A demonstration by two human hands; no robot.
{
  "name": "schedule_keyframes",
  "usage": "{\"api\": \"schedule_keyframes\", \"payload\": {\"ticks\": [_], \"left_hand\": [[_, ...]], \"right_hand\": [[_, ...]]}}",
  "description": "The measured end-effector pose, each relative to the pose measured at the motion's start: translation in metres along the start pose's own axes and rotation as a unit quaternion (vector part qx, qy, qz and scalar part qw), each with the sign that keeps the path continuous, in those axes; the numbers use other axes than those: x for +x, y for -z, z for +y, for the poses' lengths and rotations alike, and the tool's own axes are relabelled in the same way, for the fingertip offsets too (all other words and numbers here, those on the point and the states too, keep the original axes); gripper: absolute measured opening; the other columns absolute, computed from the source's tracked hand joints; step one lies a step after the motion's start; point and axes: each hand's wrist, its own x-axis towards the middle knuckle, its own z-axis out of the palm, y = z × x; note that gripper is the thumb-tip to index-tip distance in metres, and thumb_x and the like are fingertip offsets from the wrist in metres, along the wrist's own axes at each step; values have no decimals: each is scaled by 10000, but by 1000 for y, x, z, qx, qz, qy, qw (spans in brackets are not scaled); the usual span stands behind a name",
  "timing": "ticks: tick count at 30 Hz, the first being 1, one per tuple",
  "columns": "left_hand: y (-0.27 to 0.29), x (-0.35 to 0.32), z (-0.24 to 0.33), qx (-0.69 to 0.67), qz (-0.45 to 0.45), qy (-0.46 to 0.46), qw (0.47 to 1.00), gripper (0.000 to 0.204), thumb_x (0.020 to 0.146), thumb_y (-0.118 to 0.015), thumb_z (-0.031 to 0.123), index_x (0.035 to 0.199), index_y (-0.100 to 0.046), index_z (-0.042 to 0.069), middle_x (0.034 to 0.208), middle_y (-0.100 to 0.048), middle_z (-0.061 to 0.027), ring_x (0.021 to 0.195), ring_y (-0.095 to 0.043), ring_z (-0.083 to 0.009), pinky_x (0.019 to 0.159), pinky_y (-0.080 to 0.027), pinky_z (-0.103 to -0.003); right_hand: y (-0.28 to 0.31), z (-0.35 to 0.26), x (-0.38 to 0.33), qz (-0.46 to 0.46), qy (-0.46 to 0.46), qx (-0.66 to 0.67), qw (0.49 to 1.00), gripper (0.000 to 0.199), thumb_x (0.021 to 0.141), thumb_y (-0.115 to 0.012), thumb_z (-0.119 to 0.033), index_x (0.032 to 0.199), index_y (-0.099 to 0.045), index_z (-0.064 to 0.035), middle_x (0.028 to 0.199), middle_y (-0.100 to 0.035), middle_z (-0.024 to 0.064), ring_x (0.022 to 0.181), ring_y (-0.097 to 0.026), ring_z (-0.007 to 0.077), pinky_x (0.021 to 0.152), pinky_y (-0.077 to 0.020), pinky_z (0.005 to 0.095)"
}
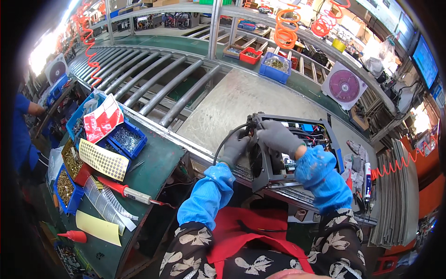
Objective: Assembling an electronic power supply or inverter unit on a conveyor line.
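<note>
Head view: the gloved left hand (236, 146) was curled near the corner of the case (266, 166), beside a black cable (221, 145); whether it gripped the cable or only steadied it, I cannot tell. The right hand (278, 137) reached over that corner, fingers bent narrow at a dark fitting (253, 122) by the cable's end, perhaps to work it from the other side. The case, open-topped and full of wires, lay on the right, near part of the metal plate (232, 100), likely for easy reach. Rollers (173, 87) ran off to the left, level enough, it seemed, for sliding loads. On the bench (160, 162), bins (140, 147) kept washers (126, 138) and bolts (65, 187) apart, presumably for quick picking. A tube (367, 186) stood right of the case. Hoses (284, 35) hung overhead, coiled perhaps to stretch down.
</note>
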Motion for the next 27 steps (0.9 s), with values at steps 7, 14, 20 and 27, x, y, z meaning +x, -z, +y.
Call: {"api": "schedule_keyframes", "payload": {"ticks": [7, 14, 20, 27], "left_hand": [[1, -30, 58, -242, -75, 116, 960, 504, 933, -553, 507, 1226, -606, 100, 1001, -635, -34, 906, -597, -152, 841, -484, -334], [7, -30, 98, -140, -145, 165, 966, 499, 855, -671, 429, 1246, -569, 136, 982, -625, -2, 831, -600, -118, 735, -514, -348], [12, -11, 100, -59, -211, 220, 951, 225, 782, -649, 207, 984, -621, 111, 817, -626, -22, 707, -605, -136, 607, -506, -336], [-12, -3, 126, 137, -191, 257, 937, 217, 795, -594, 81, 973, -568, -40, 744, -622, -135, 676, -681, -253, 596, -574, -395]], "right_hand": [[-11, 24, -9, 38, 100, -214, 971, 290, 908, -518, -244, 1030, -624, -3, 766, -678, 192, 733, -679, 339, 702, -529, 433], [6, 43, 33, 273, 124, -326, 896, 344, 822, -603, -235, 1141, -655, -119, 1114, -628, 143, 1050, -598, 359, 907, -468, 457], [1, 73, 55, 243, 175, -312, 902, 457, 806, -662, -272, 1243, -603, -150, 1168, -604, 120, 1131, -558, 320, 970, -418, 443], [3, 81, 56, 254, 150, -299, 908, 439, 812, -692, -333, 1211, -629, -161, 1163, -603, 89, 1143, -562, 271, 1000, -402, 425]]}}
